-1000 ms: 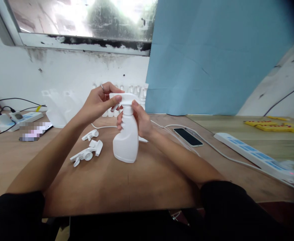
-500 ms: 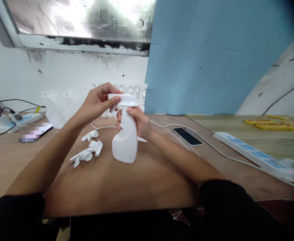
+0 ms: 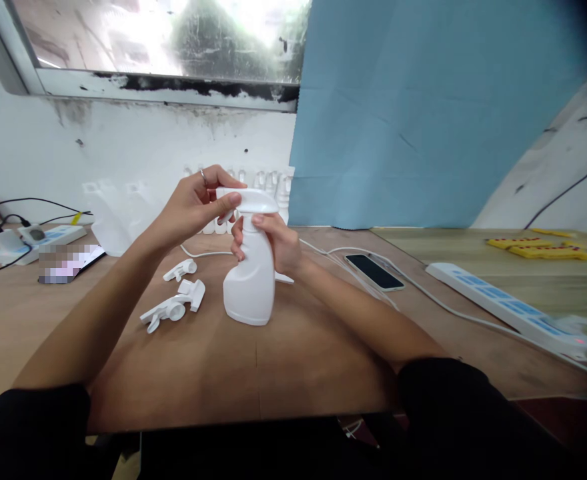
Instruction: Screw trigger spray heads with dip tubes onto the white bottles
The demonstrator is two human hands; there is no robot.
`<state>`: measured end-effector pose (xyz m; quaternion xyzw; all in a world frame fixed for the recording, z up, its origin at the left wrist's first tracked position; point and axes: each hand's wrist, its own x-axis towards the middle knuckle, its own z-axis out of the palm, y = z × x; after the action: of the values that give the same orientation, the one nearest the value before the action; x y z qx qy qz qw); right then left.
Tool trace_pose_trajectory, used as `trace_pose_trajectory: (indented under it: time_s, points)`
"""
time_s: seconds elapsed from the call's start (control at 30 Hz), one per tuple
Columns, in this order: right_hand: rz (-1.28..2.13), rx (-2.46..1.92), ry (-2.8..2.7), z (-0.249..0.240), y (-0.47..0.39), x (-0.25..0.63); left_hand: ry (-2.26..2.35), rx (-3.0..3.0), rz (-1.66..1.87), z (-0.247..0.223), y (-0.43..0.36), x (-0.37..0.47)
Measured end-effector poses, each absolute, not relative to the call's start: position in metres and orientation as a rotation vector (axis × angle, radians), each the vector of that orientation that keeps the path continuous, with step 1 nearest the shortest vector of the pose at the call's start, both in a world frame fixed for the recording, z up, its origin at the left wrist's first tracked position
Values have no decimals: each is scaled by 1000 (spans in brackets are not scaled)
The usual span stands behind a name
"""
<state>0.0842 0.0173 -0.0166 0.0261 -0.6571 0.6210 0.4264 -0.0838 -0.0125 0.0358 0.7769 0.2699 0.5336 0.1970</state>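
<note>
A white spray bottle [image 3: 250, 287] stands upright in front of me, its trigger spray head [image 3: 256, 199] seated on the neck. My left hand [image 3: 201, 200], with a ring on one finger, pinches the nozzle end of the spray head between thumb and fingers. Around the bottle's neck, just below the head, my right hand [image 3: 279, 241] is closed, its thumb near the collar. Loose white trigger spray heads [image 3: 173, 308] lie on the table to the left of the bottle. Part of another white piece [image 3: 284, 279] shows behind the bottle, mostly hidden.
White bottles [image 3: 118, 217] stand back left, and several more white bottles [image 3: 283, 190] line the wall. A phone [image 3: 374, 272], white cables and a power strip [image 3: 503, 308] lie right. Another power strip [image 3: 56, 237] and phone sit left. Yellow pieces [image 3: 548, 251] lie far right.
</note>
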Motion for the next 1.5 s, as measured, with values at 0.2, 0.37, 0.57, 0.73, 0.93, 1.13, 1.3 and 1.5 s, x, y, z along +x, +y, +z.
trace_pose_trajectory:
  time_s: [0.2, 0.37, 0.57, 0.73, 0.93, 1.13, 1.3, 1.5]
  points:
    - [1557, 78, -1637, -16, 17, 85, 741, 2171, 1474, 35, -12, -85]
    - [1502, 9, -1670, -17, 18, 85, 742, 2170, 1477, 36, -13, -85]
    - [1639, 72, -1612, -20, 21, 87, 745, 2156, 1479, 36, -13, -85]
    - [1642, 66, -1618, -21, 23, 88, 729, 2143, 1462, 36, -13, -85]
    - [1622, 92, -1649, -18, 19, 88, 757, 2147, 1452, 37, -14, -87]
    - [1702, -23, -1809, -13, 27, 92, 831, 2128, 1526, 42, -7, -103]
    - [1811, 28, -1903, -12, 36, 95, 1000, 2094, 1513, 42, 0, -113]
    - [1651, 6, -1863, -14, 31, 92, 1204, 2162, 1166, 36, 13, -124]
